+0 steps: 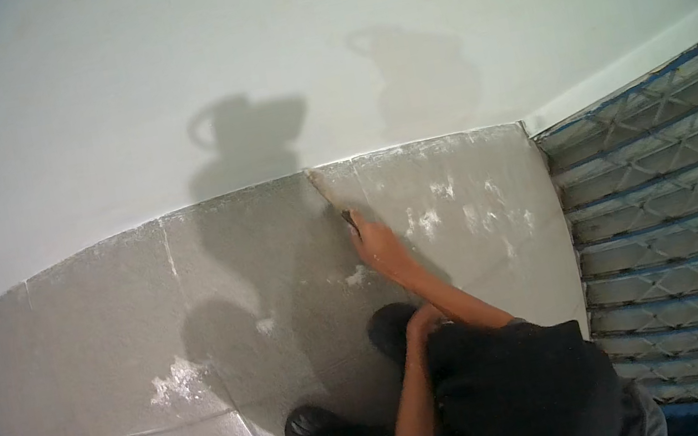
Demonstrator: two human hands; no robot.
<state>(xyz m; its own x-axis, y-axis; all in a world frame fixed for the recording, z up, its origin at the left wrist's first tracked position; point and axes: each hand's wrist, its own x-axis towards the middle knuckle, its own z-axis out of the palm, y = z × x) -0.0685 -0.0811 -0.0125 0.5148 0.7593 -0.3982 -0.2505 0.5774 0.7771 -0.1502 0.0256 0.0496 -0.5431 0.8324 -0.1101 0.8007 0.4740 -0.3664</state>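
Note:
My right hand [378, 243] is closed around the dark handle of a slim scraper [327, 192]. The scraper's narrow, pale blade slants up and left. Its tip touches the seam where the white wall [247, 50] meets the grey tiled floor [108, 323]. My left hand [429, 319] rests bent at the wrist on my dark-clothed knee, just under the right forearm. The left fingers are mostly hidden there. White powdery smears mark the tiles to either side of the scraper.
On the right stands a slatted metal shutter [671, 238] with blue edges and a criss-cross lattice. Two dark shoes [309, 421] are on the floor below me. A larger white patch [181, 382] lies on the tiles to the left. Shadows fall across wall and floor.

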